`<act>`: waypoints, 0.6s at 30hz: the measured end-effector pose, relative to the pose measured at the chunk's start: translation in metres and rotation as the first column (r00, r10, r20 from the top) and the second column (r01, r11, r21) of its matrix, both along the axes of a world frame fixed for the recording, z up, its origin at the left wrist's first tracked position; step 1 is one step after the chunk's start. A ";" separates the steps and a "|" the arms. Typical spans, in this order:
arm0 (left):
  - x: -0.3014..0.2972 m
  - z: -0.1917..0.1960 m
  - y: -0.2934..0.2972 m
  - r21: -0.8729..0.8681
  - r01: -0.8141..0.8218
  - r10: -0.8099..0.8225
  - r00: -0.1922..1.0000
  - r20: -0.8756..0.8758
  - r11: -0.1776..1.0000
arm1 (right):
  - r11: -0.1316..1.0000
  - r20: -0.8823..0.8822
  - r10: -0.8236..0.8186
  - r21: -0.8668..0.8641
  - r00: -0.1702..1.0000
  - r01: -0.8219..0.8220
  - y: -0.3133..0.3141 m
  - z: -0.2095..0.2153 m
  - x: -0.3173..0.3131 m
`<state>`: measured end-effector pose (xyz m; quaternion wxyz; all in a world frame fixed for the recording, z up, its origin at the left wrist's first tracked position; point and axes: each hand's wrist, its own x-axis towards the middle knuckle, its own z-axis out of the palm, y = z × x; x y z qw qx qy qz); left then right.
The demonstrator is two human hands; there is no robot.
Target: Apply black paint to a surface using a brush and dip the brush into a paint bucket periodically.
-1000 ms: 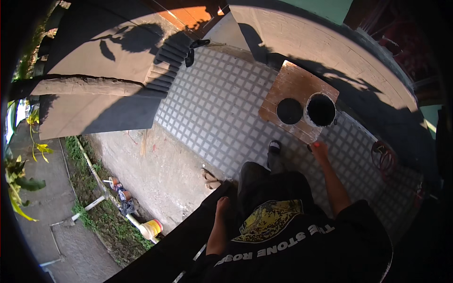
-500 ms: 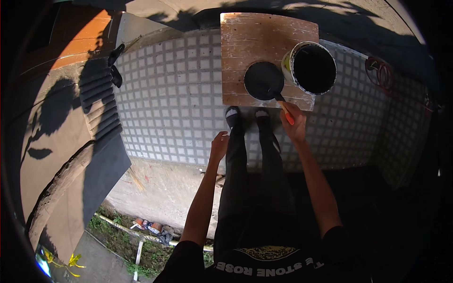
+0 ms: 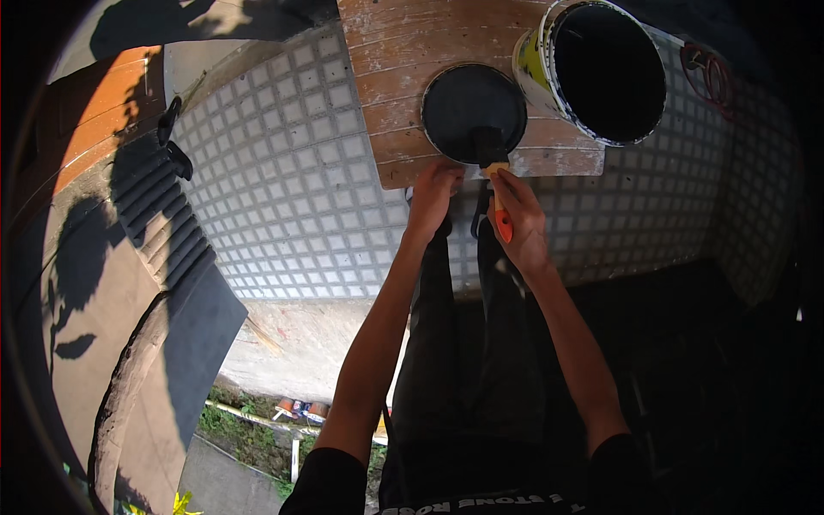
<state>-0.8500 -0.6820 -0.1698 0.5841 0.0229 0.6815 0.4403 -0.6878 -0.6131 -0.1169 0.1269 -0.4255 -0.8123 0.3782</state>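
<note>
My right hand (image 3: 524, 221) is closed around a paintbrush (image 3: 497, 172) with a wooden handle and an orange end. Its dark bristles rest on the near part of a round, shallow black dish (image 3: 463, 103), which looks like a bucket lid with dark paint. Just below the dish's near rim, my left hand (image 3: 433, 197) has its fingers curled in; whether they grip anything is hidden. A large paint bucket (image 3: 536, 73), dark inside with a paint-smeared rim, stands right of the dish. Both rest on a worn wooden board (image 3: 395, 77).
Pale square-patterned tiles (image 3: 283, 172) surround the board. A red coiled hose or cable (image 3: 708, 77) lies at the far right. At left are dark sandals (image 3: 178, 159) beside ridged steps (image 3: 159, 206). Small pots (image 3: 302, 410) stand near a planted strip at the lower left.
My left hand has moved up and right to the dish's near rim. The brush has turned more upright, its bristles inside the dish's near edge. The view has shifted closer to the board.
</note>
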 end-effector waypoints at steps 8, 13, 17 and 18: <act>0.000 -0.002 0.008 -0.033 -0.049 0.052 0.994 0.094 0.998 | 0.993 0.050 0.074 -0.092 0.996 -0.069 -0.005 -0.004 -0.006; -0.001 -0.006 0.008 -0.032 -0.033 0.036 0.994 0.104 0.999 | 0.990 0.038 0.121 -0.083 0.992 -0.118 0.008 -0.003 -0.006; 0.002 -0.006 0.009 -0.026 -0.093 0.095 0.992 0.088 0.995 | 0.986 -0.044 0.096 -0.136 0.994 -0.101 0.033 0.011 -0.012; 0.000 -0.005 0.008 -0.034 -0.091 0.093 0.992 0.082 0.995 | 0.985 -0.053 0.098 -0.139 0.994 -0.105 0.040 0.021 -0.015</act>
